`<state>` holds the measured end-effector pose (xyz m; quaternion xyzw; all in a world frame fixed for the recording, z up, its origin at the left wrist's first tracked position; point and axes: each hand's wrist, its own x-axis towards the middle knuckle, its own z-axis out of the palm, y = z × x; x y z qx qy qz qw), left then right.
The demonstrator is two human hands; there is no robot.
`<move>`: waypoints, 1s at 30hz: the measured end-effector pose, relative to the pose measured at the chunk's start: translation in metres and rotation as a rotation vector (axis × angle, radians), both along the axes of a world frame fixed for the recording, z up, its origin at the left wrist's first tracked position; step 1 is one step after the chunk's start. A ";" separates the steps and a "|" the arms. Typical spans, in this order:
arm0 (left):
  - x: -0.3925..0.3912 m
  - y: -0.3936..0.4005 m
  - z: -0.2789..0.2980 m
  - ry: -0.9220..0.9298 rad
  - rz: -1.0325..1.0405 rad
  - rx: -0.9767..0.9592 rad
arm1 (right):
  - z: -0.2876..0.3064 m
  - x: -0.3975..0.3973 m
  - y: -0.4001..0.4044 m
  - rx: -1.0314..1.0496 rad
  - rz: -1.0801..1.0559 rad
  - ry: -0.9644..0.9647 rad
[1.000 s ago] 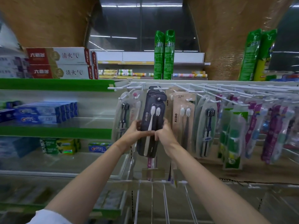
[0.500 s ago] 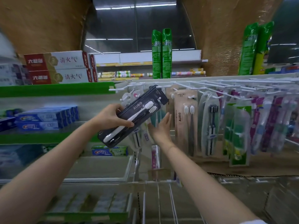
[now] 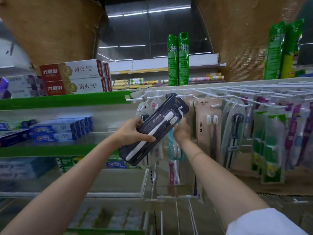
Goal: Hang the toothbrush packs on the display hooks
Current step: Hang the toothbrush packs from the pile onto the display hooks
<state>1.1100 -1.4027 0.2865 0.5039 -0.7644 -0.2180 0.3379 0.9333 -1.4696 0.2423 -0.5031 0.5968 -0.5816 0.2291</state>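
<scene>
My left hand (image 3: 133, 131) grips a stack of dark AUBO toothbrush packs (image 3: 157, 128) around its middle. The stack is tilted, with its top end up and to the right, close to the tip of a white display hook (image 3: 184, 95). My right hand (image 3: 182, 133) is raised against the stack's lower right edge. Its fingers are hidden behind the packs, so its hold is unclear. A beige AUBO pack (image 3: 207, 126) hangs on the hook just to the right.
A row of white hooks (image 3: 237, 94) runs to the right, loaded with several hanging toothbrush packs (image 3: 233, 131). Green-edged shelves (image 3: 64, 100) on the left carry toothpaste boxes (image 3: 71, 77). Two green spray cans (image 3: 177, 60) stand on top. A wire rack (image 3: 176, 216) lies below.
The dark packs went from hanging upright in both hands to tilted in my left hand alone. My right hand let go, opened, then moved up against the packs' right edge.
</scene>
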 end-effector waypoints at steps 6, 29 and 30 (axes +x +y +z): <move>-0.003 0.002 -0.004 0.040 -0.009 0.013 | 0.008 0.002 -0.003 0.007 0.005 -0.053; 0.006 0.007 0.010 0.127 0.011 0.113 | -0.017 0.005 0.033 -0.024 0.082 -0.036; 0.005 0.007 0.010 0.122 0.009 0.119 | -0.016 0.007 0.033 -0.057 0.079 -0.046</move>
